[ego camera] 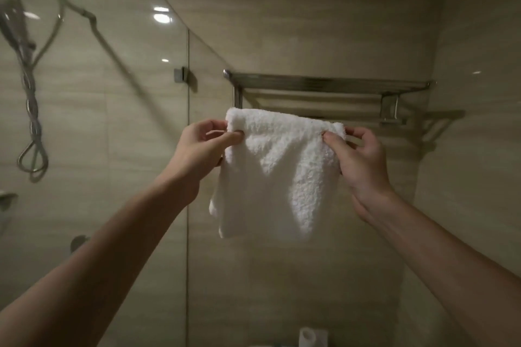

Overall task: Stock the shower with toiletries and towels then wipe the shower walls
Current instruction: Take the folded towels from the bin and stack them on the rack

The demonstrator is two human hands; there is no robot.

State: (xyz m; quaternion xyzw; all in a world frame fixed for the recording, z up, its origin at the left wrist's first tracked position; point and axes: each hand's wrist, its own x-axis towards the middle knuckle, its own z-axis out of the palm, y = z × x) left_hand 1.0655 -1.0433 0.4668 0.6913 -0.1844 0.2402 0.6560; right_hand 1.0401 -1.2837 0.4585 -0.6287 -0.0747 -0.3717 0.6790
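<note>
A small white towel (277, 172) hangs in front of the lower bar of a steel towel rack (327, 86) fixed to the beige tiled wall. My left hand (204, 146) pinches its upper left corner between thumb and fingers. My right hand (358, 155) pinches the upper right corner the same way. The towel's top edge is stretched level between both hands, just under the rack's shelf, and the rest droops in folds. Whether the towel lies over the bar or only in front of it, I cannot tell.
A glass shower panel (112, 121) stands at the left with a metal clamp (181, 74) at its edge. Behind it hang a shower hose (32, 121) and handset. A white roll-like object (308, 336) shows at the bottom edge.
</note>
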